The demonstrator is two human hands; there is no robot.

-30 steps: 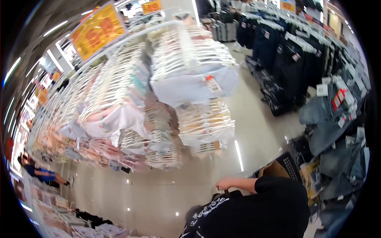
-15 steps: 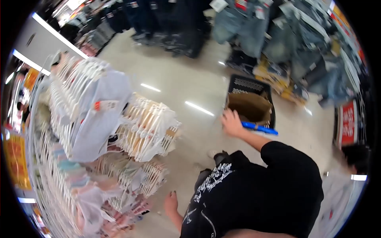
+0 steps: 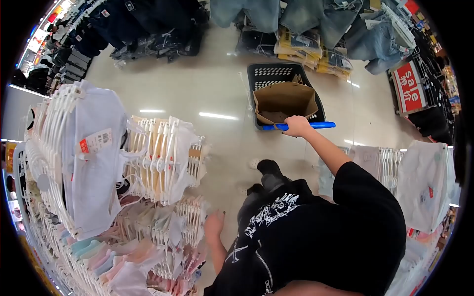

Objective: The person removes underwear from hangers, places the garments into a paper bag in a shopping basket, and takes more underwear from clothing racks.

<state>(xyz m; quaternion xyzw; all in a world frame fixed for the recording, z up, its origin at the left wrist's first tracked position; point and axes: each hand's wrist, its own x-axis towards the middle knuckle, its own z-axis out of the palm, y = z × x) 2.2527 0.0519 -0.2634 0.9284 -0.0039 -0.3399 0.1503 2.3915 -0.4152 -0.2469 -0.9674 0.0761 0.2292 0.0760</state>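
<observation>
My right hand (image 3: 297,127) is wrapped around the blue handle (image 3: 321,125) of a black shopping basket (image 3: 270,72) with perforated walls. Inside the basket stands an open brown paper bag (image 3: 286,98), its lower part dark. At my left side hangs my left hand (image 3: 214,224), a little blurred, its fingers loosely bent and holding nothing visible. Close to it are small pale garments on white hangers (image 3: 190,222). Higher on the same rack, a white top (image 3: 96,167) with a red-and-white price tag (image 3: 95,142) faces me.
Dark trousers (image 3: 148,24) and blue jeans (image 3: 247,12) hang along the far side, with packaged clothes (image 3: 298,47) beneath. A red sale sign (image 3: 410,88) stands at the right. White garments (image 3: 424,182) hang to my right. Pale shiny floor (image 3: 197,89) runs between the racks.
The view has turned: the basket appears farther left and higher, and white garments have come into sight at the right. My right hand stays at the blue handle.
</observation>
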